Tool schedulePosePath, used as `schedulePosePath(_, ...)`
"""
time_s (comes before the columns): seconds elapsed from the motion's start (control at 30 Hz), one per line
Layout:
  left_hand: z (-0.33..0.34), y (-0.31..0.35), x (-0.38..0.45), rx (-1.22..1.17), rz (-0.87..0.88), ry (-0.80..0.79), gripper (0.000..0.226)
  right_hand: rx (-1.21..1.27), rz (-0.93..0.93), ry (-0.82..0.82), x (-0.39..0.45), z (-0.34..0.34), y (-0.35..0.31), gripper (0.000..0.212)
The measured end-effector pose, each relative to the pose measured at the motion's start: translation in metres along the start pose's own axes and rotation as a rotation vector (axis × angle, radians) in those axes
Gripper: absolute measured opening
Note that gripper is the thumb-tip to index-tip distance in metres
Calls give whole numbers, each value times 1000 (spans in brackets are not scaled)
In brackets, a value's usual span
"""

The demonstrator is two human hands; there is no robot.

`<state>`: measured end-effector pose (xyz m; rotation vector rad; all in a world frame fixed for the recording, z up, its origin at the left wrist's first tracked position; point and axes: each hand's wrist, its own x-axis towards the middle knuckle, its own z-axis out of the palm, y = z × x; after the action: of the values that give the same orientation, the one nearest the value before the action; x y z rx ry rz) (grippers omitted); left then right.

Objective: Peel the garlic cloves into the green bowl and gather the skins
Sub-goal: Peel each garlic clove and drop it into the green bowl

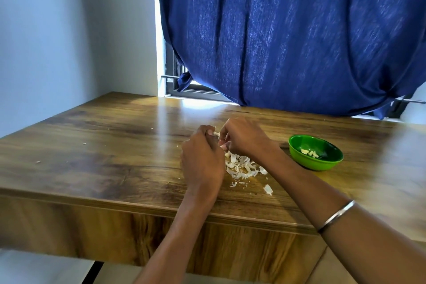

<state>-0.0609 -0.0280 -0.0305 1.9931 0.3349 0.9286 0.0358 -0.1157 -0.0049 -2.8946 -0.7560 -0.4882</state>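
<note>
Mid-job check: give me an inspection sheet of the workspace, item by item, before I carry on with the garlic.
Surface: wooden table, glossy, with window glare near the far edge.
Job's things: green bowl on the right, a few peeled cloves inside; skins pile beneath the hands; one garlic piece between both hands.
Clutter: stray skin flake near the front edge, tiny specks at the left.
Grippers: left hand and right hand both curl fingers around the garlic piece.
Cables: nothing seen.
Surroundings: blue curtain over a window, pale wall at left, metal bangle on the right forearm.
</note>
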Motion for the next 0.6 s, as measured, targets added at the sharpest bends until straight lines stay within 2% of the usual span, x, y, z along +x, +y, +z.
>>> schedulePosePath(0.1,0,0,1,-4,16,-6,27,29,13,-11,2,-1,1,10)
schedulePosePath(0.17,0,0,0,-6,22,-10,26,133,46,6,1,-5,4,9)
schedulePosePath(0.3,2,-3,2,-42,43,-1,23,481,123,22,-10,-20,17,13)
schedulePosePath(0.47,5,-5,5,-131,133,-39,21,1115,276,-9,-51,-34,27,19)
schedulePosePath(0.6,9,-5,5,-237,243,-138,15,1231,330,1,-75,-31,29,13)
